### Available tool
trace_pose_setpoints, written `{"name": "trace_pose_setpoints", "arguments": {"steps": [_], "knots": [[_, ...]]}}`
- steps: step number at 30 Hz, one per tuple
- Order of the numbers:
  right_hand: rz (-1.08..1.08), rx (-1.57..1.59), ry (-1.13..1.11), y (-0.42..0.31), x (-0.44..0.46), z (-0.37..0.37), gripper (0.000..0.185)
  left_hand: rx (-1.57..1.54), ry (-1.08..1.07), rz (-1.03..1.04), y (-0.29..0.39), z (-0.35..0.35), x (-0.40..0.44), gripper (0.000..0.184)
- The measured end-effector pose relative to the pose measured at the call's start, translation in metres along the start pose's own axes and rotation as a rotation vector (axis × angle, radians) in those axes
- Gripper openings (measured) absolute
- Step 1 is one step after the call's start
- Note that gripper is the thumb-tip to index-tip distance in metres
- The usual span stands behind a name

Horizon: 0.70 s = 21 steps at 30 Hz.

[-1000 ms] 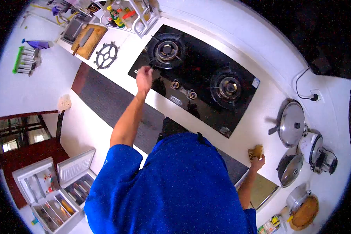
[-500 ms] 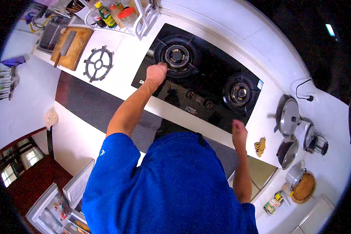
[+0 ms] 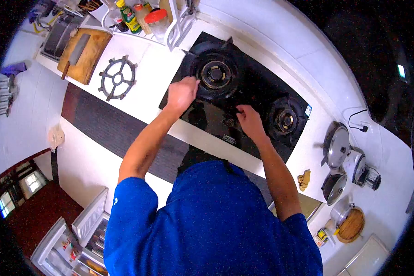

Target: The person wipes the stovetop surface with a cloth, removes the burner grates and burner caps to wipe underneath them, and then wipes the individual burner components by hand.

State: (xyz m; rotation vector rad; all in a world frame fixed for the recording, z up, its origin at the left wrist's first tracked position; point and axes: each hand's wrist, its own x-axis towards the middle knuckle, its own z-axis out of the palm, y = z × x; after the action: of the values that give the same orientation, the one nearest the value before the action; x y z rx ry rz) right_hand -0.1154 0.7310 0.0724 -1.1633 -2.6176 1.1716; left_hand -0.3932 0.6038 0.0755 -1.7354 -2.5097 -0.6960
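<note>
On the black gas cooktop (image 3: pixel 273 138), my left hand (image 3: pixel 183 95) is closed at the near left edge of the black burner ring (image 3: pixel 202 93), its fingertips pinching the rim. The left burner head (image 3: pixel 216 74) sits inside that ring. My right hand (image 3: pixel 250 120) hovers over the middle of the cooktop, close to the knobs, with thumb and fingers slightly apart and nothing visible between them. Part of the knob area is hidden by it. A round pot grate (image 3: pixel 118 77) lies on the white counter left of the cooktop. The right burner (image 3: pixel 286 120) stands beyond my right hand.
At the far left a cleaver (image 3: pixel 79 49) rests on a wooden cutting board (image 3: pixel 93 59), beside the sink (image 3: pixel 60 39). A white rack (image 3: pixel 172 37) holds bottles and a red-lidded jar (image 3: pixel 156 24). On the right are a crumpled tan cloth (image 3: pixel 303 180) and lidded pans (image 3: pixel 338 147).
My right hand has moved left and forward, from the cooktop's right front edge to over its middle. My left hand stays at the left burner ring. The view has shifted slightly.
</note>
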Motion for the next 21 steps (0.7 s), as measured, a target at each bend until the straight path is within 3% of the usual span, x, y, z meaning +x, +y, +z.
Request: {"name": "trace_pose_setpoints", "arguments": {"steps": [2, 4, 6, 10, 12, 16, 17, 18, 21], "knots": [[0.05, 0.009, -0.025, 0.014, -0.004, 0.002, 0.031, -0.115, 0.183, -0.064, -0.007, -0.035, -0.022, 0.022], [0.102, 0.017, -0.044, 0.022, 0.002, 0.006, 0.031, -0.098, 0.202, -0.127, -0.023, -0.062, -0.051, 0.021], [-0.011, -0.153, 0.052, 0.025, 0.022, 0.01, 0.041, -0.05, 0.185, -0.185, -0.038, -0.086, -0.081, 0.02], [-0.171, -0.328, 0.216, -0.027, 0.09, 0.024, 0.091, 0.035, 0.126, -0.269, -0.078, -0.089, -0.153, 0.02], [-0.154, -0.425, 0.191, -0.046, 0.122, 0.035, 0.11, 0.052, 0.105, -0.3, -0.08, -0.091, -0.176, 0.021], [-0.086, -0.519, 0.055, -0.07, 0.157, 0.048, 0.121, 0.115, 0.098, -0.322, -0.078, -0.088, -0.209, 0.023], [-0.05, -0.549, -0.034, -0.076, 0.161, 0.048, 0.125, 0.091, -0.017, -0.47, -0.072, -0.091, -0.218, 0.024], [-0.015, -0.577, -0.126, -0.079, 0.164, 0.05, 0.129, 0.094, -0.024, -0.468, -0.07, -0.089, -0.225, 0.024], [-0.026, -0.596, -0.11, -0.083, 0.17, 0.057, 0.123, 0.12, 0.05, -0.43, -0.064, -0.081, -0.237, 0.018]]}}
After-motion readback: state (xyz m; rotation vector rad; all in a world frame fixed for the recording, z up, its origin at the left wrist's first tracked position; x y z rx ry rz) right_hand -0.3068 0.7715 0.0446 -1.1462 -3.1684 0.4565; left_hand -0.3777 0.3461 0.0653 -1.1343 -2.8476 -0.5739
